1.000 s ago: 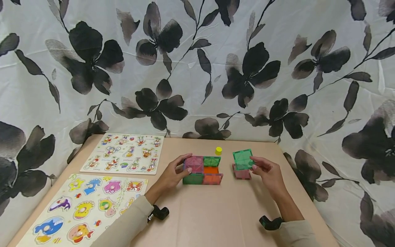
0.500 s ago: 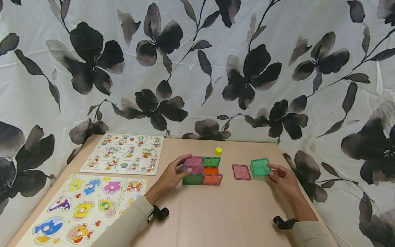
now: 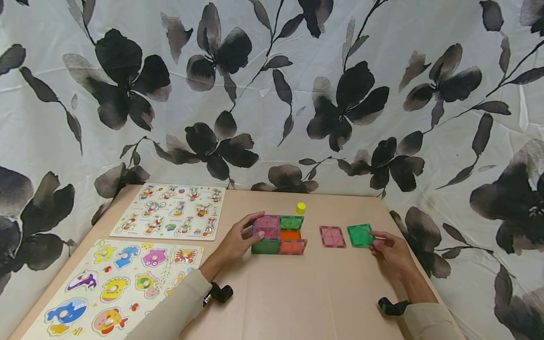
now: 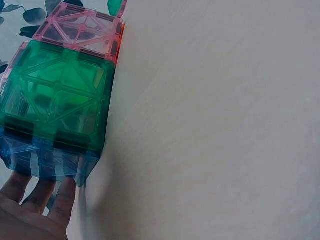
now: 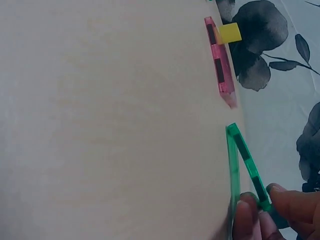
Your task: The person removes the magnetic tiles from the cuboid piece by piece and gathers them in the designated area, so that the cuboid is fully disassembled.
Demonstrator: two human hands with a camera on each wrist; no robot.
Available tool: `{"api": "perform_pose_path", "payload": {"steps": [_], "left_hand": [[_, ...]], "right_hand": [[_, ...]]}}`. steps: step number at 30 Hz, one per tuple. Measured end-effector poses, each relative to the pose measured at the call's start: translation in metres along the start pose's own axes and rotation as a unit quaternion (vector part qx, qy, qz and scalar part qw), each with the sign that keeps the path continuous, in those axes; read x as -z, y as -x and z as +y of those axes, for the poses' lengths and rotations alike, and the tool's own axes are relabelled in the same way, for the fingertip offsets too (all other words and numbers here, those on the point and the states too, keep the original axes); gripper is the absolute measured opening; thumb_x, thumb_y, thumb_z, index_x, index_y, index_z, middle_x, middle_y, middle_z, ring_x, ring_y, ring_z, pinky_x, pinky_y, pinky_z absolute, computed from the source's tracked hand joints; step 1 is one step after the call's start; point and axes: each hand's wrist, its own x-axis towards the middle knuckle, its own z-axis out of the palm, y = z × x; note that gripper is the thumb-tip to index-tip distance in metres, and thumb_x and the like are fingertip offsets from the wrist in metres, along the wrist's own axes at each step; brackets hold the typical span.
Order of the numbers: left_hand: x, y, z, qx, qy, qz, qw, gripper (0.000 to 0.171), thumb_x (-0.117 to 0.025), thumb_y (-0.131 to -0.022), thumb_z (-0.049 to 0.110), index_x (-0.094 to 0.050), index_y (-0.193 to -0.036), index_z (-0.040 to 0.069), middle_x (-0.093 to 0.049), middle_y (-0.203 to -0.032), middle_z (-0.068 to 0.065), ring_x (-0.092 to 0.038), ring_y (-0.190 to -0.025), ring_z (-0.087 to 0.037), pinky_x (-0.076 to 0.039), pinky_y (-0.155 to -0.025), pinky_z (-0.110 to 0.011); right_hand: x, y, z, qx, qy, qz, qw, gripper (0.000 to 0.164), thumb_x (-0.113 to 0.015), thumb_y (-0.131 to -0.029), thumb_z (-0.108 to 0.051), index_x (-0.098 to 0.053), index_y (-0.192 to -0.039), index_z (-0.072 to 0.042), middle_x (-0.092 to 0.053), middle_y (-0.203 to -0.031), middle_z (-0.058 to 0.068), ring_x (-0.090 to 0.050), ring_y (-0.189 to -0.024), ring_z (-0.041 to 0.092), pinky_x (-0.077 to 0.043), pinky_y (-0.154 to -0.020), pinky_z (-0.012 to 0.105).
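Observation:
My left hand (image 3: 235,241) holds the left end of a block of see-through magnetic tiles (image 3: 291,234), its thumb on the front. Pink, green and orange tiles show in the head view. In the left wrist view, my fingers (image 4: 63,202) touch the blue end tile (image 4: 47,157), beside a green one (image 4: 62,92). My right hand (image 3: 393,252) pinches a green square magnetic tile (image 3: 359,235) by its right edge, tilted with its far edge low. A paler green strip (image 5: 233,165) lies under it; second tile or reflection, I cannot tell. Just left, a pink tile (image 3: 333,237) lies flat.
A small yellow cylinder (image 3: 301,208) stands behind the block. Two picture boards, one with cartoon figures (image 3: 170,210) and one with animal shapes (image 3: 116,283), lie on the left of the table (image 3: 293,297). A floral cloth (image 3: 272,94) hangs behind.
My right hand has moved right with the green tile, from over the pink tile to beside it, then lowered and flattened it. My left hand stays at the block.

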Motion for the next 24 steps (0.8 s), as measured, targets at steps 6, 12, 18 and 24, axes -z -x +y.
{"api": "perform_pose_path", "payload": {"steps": [6,12,18,24], "left_hand": [[0.000,-0.001,0.000,0.001,-0.004,0.001,1.0000,0.059,-0.066,-0.106,0.015,-0.045,-0.161,0.019,-0.046,-0.164,-0.015,-0.053,-0.145,-0.044,-0.048,-0.119,-0.056],[0.001,-0.001,0.001,-0.005,-0.006,0.000,1.0000,0.061,-0.066,-0.106,0.013,-0.043,-0.162,0.012,-0.045,-0.163,-0.017,-0.052,-0.146,-0.045,-0.047,-0.119,-0.058],[0.001,-0.001,0.002,-0.004,-0.009,0.002,1.0000,0.060,-0.067,-0.105,0.013,-0.044,-0.161,0.015,-0.045,-0.164,-0.016,-0.050,-0.148,-0.044,-0.045,-0.120,-0.058],[0.001,-0.001,0.000,-0.002,-0.010,0.004,0.9999,0.061,-0.067,-0.105,0.013,-0.044,-0.161,0.013,-0.046,-0.163,-0.017,-0.049,-0.149,-0.044,-0.043,-0.121,-0.059]], "right_hand": [[0.001,0.005,0.001,0.035,0.117,0.042,0.992,0.039,-0.064,-0.106,-0.007,-0.063,-0.144,0.000,-0.067,-0.133,0.031,-0.074,-0.101,0.028,-0.062,-0.072,0.022],[-0.006,0.017,-0.017,0.096,0.181,0.061,0.977,0.037,-0.067,-0.105,-0.015,-0.067,-0.142,-0.009,-0.070,-0.136,0.024,-0.069,-0.119,0.042,-0.056,-0.075,0.017],[-0.038,0.032,-0.046,0.162,0.171,0.033,0.971,0.035,-0.070,-0.104,-0.021,-0.070,-0.140,-0.017,-0.076,-0.129,0.012,-0.068,-0.116,0.031,-0.054,-0.087,0.018],[-0.083,0.044,-0.063,0.200,0.139,-0.046,0.969,0.044,-0.078,-0.096,-0.010,-0.070,-0.140,-0.016,-0.077,-0.126,0.007,-0.072,-0.112,0.026,-0.057,-0.090,0.015]]}}
